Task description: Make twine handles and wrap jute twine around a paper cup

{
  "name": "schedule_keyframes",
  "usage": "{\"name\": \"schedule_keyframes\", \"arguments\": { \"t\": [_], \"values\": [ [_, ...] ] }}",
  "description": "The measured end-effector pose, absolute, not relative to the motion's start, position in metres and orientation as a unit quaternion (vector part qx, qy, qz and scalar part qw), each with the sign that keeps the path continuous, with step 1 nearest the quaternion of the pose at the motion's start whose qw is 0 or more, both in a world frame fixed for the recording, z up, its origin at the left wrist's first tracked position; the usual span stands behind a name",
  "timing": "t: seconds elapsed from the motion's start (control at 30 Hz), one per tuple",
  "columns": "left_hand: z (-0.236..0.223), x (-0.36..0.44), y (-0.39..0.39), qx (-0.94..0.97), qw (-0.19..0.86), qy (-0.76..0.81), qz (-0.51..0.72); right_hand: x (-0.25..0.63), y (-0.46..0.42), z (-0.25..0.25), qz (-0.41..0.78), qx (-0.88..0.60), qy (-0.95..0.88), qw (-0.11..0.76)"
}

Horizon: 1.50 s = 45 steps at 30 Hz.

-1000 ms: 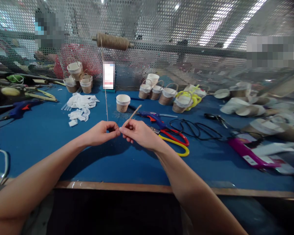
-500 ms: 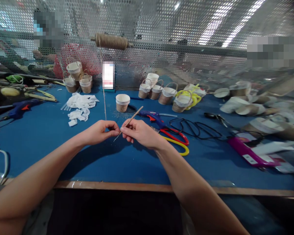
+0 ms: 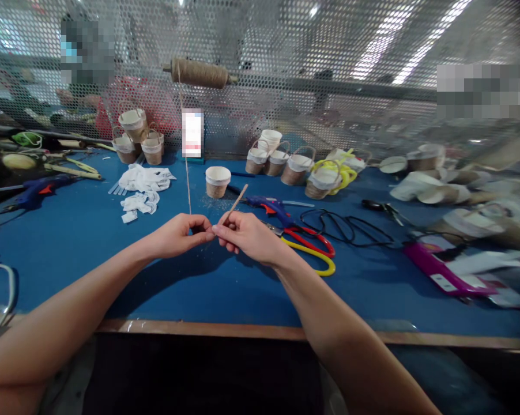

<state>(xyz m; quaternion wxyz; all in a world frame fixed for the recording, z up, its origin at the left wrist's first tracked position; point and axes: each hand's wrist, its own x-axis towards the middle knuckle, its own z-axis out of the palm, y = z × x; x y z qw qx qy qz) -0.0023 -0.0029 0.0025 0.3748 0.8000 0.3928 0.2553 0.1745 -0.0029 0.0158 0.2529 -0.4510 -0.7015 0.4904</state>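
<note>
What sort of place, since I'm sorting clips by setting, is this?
Probably a small handicraft workshop. A twine spool is mounted up by the mesh screen, small pots with handles stand on the blue worktable, and a glue gun lies beside scissors.

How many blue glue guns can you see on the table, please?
2. The left glue gun lies toward the left edge of the view; the right glue gun lies just beyond the scissors. More may be hidden in the clutter at either side.
</note>
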Motion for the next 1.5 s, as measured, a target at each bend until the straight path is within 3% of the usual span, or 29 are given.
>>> {"name": "schedule_keyframes", "arguments": {
  "t": [0.3, 0.73, 0.97, 1.5],
  "values": [
    [0.0057, -0.0040, -0.0022, 0.815, 0.347, 0.391, 0.253, 0.1778, -0.0005, 0.0160, 0.508, -0.418, -0.709, 0.253],
    [0.0060, -0.0057, -0.0015, 0.765, 0.467, 0.375, 0.239, 0.1767, -0.0017, 0.0176, 0.532, -0.396, -0.701, 0.260],
    [0.0016, -0.0003, -0.0033, 0.785, 0.379, 0.415, 0.258, 0.1747, -0.0015, 0.0133, 0.488, -0.448, -0.696, 0.278],
    [0.0054, -0.0026, -0.0035, 0.792, 0.419, 0.372, 0.242, 0.1794, 0.0013, 0.0149, 0.530, -0.391, -0.708, 0.255]
  ]
}}
